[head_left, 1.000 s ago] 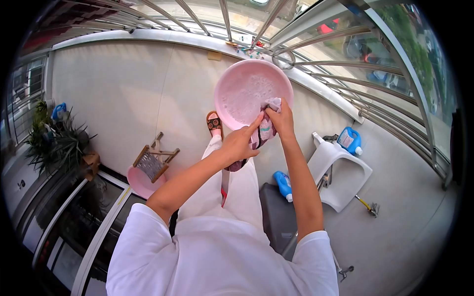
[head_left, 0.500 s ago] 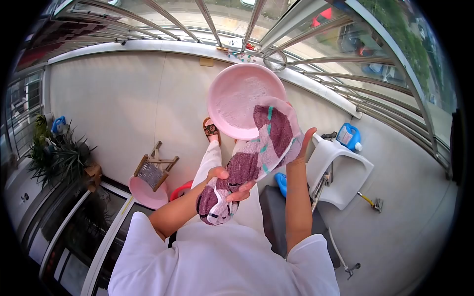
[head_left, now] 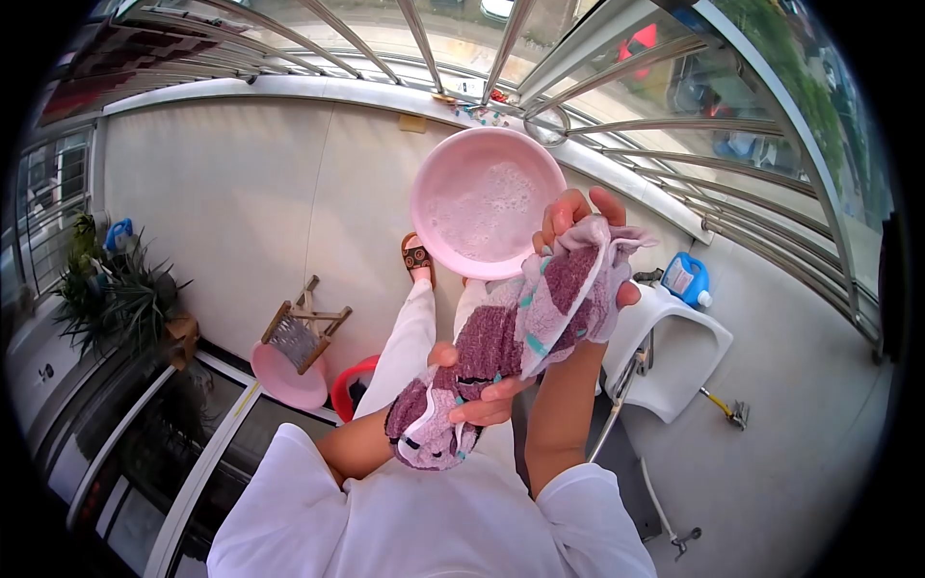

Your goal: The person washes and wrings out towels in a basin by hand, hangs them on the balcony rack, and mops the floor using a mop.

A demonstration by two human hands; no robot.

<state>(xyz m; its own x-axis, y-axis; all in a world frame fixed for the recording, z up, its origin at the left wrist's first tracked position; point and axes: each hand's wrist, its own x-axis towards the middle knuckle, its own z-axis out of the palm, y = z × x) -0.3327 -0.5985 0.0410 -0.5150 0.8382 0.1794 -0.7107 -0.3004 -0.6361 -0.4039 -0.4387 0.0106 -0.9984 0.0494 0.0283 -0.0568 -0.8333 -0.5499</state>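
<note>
A damp-looking purple and pale lilac towel with teal marks stretches between my two hands, bunched lengthwise. Its lower end is wrapped by the fingers of my left hand, close in front of my body. My right hand grips the upper end, fingers curled over the top and thumb at the side; part of the palm is hidden behind the cloth. Just beyond the towel, a pink basin holds sudsy water on the floor.
A white sink-like fixture and blue jug are at right. At left lie a folding stool, a smaller pink basin, a red tub and plants. Metal railings border the far side.
My right hand has gone from flat against the towel's side to curling its fingers over the upper end. The towel is now narrower there. My left hand keeps its hold.
</note>
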